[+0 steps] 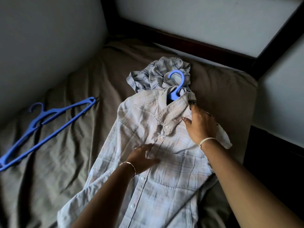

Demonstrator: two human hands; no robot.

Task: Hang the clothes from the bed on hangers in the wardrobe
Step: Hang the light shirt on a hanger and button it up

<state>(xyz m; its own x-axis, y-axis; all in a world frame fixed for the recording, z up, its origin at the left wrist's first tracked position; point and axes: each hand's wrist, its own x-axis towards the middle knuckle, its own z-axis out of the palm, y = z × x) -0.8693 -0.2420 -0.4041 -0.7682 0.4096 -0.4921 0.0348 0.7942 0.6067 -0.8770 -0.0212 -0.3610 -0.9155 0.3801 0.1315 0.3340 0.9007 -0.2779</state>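
A pale plaid button shirt (158,171) lies face up on the bed (69,148). A blue hanger (176,84) is inside it, with only the hook showing out of the collar. My left hand (143,159) rests flat with straight fingers on the button placket at chest height. At the shirt's right shoulder, beside the collar, my right hand (201,127) presses on the cloth with its fingers spread. A second, crumpled striped garment (153,76) lies just beyond the collar, under the hook.
Two spare blue hangers (44,127) lie stacked on the olive-grey sheet at the left. A dark wooden bed frame (194,45) runs along the far and right sides, against pale walls (205,18). A padded surface (49,38) rises at the upper left.
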